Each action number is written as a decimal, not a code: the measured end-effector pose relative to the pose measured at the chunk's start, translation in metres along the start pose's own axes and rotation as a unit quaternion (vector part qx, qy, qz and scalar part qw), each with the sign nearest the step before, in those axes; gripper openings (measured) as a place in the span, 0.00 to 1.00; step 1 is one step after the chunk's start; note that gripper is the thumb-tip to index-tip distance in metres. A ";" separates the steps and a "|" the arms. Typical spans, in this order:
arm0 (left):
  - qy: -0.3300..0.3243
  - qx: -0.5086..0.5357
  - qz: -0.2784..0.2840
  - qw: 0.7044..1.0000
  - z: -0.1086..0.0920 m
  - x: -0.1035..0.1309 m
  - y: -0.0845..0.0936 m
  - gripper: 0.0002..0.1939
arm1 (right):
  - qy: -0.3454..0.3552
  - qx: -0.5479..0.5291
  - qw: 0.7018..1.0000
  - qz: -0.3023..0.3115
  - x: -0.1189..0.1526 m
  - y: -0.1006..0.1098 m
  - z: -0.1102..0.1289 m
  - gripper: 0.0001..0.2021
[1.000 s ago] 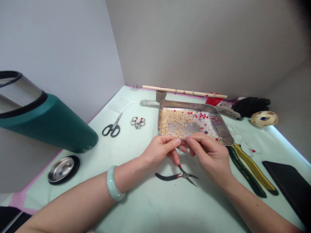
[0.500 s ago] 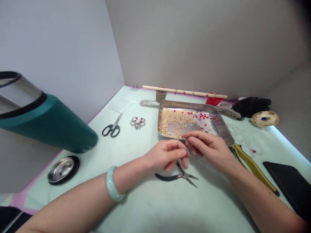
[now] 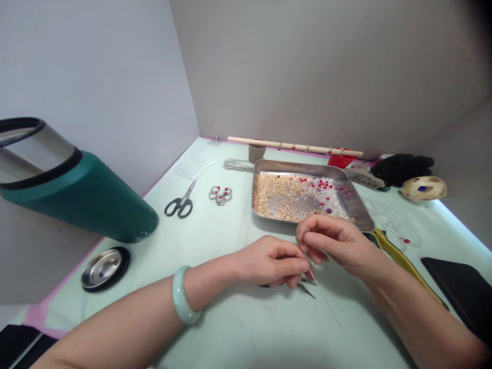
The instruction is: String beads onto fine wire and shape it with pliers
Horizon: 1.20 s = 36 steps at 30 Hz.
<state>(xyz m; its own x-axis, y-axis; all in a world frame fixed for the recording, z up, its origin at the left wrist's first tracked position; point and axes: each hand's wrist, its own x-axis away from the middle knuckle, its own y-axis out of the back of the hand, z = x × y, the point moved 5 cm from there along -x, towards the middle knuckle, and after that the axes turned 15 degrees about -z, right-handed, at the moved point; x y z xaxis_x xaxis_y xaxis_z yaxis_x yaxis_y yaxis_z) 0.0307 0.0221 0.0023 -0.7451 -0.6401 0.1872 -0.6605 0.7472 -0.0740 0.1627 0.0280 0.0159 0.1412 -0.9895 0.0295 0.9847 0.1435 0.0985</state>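
My left hand [image 3: 279,261], with a pale green bangle [image 3: 183,294] on its wrist, pinches a thin wire [image 3: 333,313] whose fine end trails down to the right over the table. My right hand [image 3: 332,238] is just above and to the right, its thumb and forefinger closed on the upper part of the same strand; any bead there is too small to make out. Beneath my left hand lie pliers [image 3: 306,292], only their jaw tips plainly showing. Behind my hands stands a metal tray [image 3: 257,218] of gold, clear and red beads.
Scissors [image 3: 179,207] and beaded wire pieces [image 3: 220,195] lie left of the tray. A teal tumbler [image 3: 103,200] and its lid [image 3: 104,269] stand further left. Yellow-handled pliers [image 3: 403,266] and a black phone-like slab [image 3: 457,292] are at right. A wooden rod [image 3: 265,143] lies behind.
Both hands have moved slightly down and right. My left hand now covers most of the pliers, and the thin wire has come into sight below the fingers.
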 end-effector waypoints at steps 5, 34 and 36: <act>-0.043 -0.009 -0.028 0.999 -0.002 0.000 0.000 0.11 | 0.013 0.006 1.000 -0.013 0.001 0.002 0.004 0.08; -0.025 0.064 -0.237 0.969 0.014 -0.015 0.016 0.15 | 0.164 0.469 0.852 -0.163 -0.018 0.025 0.005 0.09; -0.024 0.066 -0.245 0.967 0.015 -0.016 0.018 0.15 | 0.125 0.486 0.850 -0.160 -0.022 0.032 0.004 0.09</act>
<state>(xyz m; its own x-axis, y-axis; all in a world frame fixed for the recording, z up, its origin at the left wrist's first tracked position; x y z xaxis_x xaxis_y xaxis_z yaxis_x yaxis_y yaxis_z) 0.0296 0.0429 -0.0168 -0.3417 -0.9212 0.1863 -0.9388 0.3254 -0.1128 0.1910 0.0546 0.0224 0.0184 -0.9351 -0.3540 0.4436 -0.3097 0.8410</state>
